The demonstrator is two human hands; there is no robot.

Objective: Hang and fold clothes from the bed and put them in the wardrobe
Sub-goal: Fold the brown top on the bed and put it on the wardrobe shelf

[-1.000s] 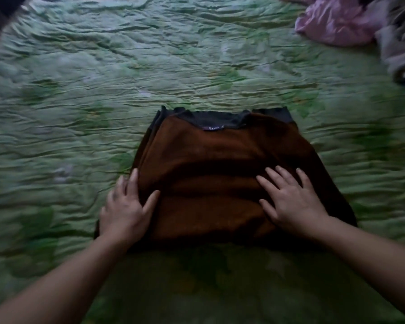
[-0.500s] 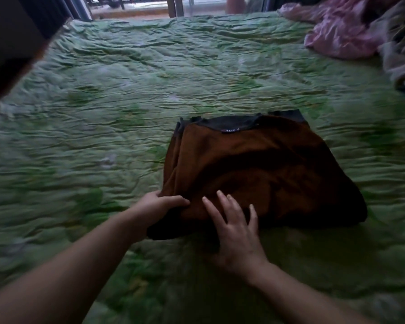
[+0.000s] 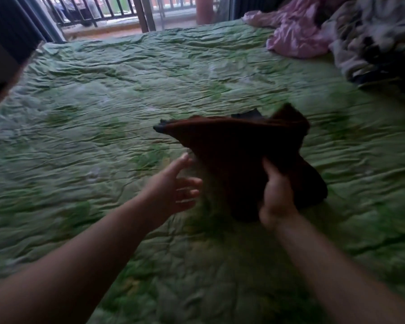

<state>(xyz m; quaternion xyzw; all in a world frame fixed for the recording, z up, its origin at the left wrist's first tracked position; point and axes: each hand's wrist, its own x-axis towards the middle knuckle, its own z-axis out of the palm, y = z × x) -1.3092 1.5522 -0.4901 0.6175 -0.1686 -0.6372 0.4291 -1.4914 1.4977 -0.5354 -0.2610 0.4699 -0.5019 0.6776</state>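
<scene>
Right hand (image 3: 277,192): fingers and thumb clamped on the near edge of the folded rust-brown knitted garment with dark trim (image 3: 239,150), probably so the fold holds while it is lifted.

Left hand (image 3: 175,185): fingers spread and relaxed, holding nothing, just left of the garment; likely placed to slide under as support.

Garment: raised off the crumpled green quilted bedspread (image 3: 103,101), centre-right, lower end hanging near it. Long axis runs left to right; dark-trimmed edge points far.

Far right: heap of pink (image 3: 297,36) and grey unfolded clothes (image 3: 372,36), well apart, apparently awaiting folding.
</scene>
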